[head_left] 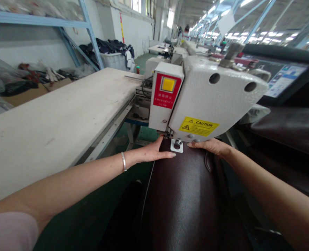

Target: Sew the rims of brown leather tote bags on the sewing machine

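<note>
Dark brown leather piece [186, 195] lies under the sewing machine head [217, 94], with its long axis running from the person straight away to the presser foot [176, 145]. The far edge sits at the foot and the near end drapes down out of view.

Left hand [154, 152] lies flat on the leather's left far corner, fingers out and together, palm down, gripping nothing. Its fingertips point right and stop just left of the foot. There is a silver bracelet [123, 161] on that wrist.

Right hand [209, 145] is also flat and spread on the leather, just right of the foot, fingertips pointing left. The two hands face each other with the foot between them, about equally near it.

Emergency stop box [167, 85] and yellow caution label [198, 126] hang right above the hands, so there is little room overhead. A pale worktop [52, 118] runs along the left, apart from the leather. Touch screen [282, 78] at far right. Dark cloth heaped in a bin [115, 59] beyond the worktop's far end.
</note>
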`<act>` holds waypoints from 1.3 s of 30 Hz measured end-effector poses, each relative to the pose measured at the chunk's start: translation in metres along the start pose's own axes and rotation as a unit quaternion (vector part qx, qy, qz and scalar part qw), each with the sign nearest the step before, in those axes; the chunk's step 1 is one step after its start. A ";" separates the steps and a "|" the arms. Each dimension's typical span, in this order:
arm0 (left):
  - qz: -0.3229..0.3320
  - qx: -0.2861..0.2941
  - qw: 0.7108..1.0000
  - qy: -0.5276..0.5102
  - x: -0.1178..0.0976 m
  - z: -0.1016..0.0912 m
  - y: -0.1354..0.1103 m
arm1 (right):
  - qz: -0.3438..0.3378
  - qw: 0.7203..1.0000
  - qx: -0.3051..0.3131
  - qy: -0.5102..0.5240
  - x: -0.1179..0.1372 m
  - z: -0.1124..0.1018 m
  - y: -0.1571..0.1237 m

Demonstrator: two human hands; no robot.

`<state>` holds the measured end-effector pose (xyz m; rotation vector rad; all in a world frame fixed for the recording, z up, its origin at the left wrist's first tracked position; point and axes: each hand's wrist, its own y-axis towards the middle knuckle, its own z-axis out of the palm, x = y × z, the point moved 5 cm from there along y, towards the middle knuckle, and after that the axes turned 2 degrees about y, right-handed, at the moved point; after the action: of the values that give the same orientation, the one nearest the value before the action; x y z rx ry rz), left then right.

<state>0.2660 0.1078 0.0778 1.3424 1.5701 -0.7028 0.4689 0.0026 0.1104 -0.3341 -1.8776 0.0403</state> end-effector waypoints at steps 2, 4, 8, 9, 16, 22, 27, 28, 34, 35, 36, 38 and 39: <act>0.002 -0.005 1.000 0.004 -0.001 -0.001 -0.002 | -0.006 1.000 -0.003 0.004 0.001 0.000 0.001; 0.011 -0.007 1.000 0.010 -0.004 -0.002 -0.001 | -0.015 1.000 -0.008 0.011 0.002 0.000 0.004; 0.018 -0.012 1.000 0.015 -0.007 -0.002 0.007 | -0.031 0.999 -0.022 0.006 0.004 -0.006 0.007; 0.015 -0.012 1.000 0.012 -0.007 0.000 0.009 | -0.028 0.999 -0.023 0.002 0.002 -0.009 0.006; 0.055 -0.021 0.998 -0.012 -0.014 0.013 0.004 | 0.040 0.999 0.007 0.000 -0.011 -0.012 -0.008; 0.015 -0.024 0.999 -0.015 -0.006 0.002 -0.003 | 0.001 1.000 -0.016 0.011 -0.006 -0.002 0.003; -0.004 -0.051 0.998 -0.023 0.000 0.001 -0.002 | 0.005 0.999 -0.023 0.029 -0.006 -0.003 0.006; -0.010 -0.060 0.998 -0.031 0.001 0.003 -0.003 | 0.008 0.999 -0.023 0.033 -0.006 -0.003 0.005; -0.052 -0.089 0.988 -0.117 -0.004 0.019 -0.029 | 0.058 0.996 -0.030 0.061 -0.010 0.001 -0.004; -0.070 -0.088 0.984 -0.141 -0.005 0.023 -0.035 | 0.061 0.996 -0.032 0.065 -0.011 0.002 -0.005; -0.092 -0.088 0.978 -0.166 -0.005 0.026 -0.041 | 0.060 0.995 -0.035 0.066 -0.012 0.003 -0.006; -0.138 -0.089 0.963 -0.213 -0.004 0.033 -0.050 | 0.043 0.997 -0.046 0.047 -0.014 0.004 -0.007; -0.155 -0.091 0.956 -0.233 -0.004 0.036 -0.054 | 0.030 0.998 -0.057 0.026 -0.016 0.005 -0.007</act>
<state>0.2244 0.0623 0.0590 0.7294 1.4231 -0.9616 0.4678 -0.0071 0.0958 -0.4652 -1.8224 -0.0342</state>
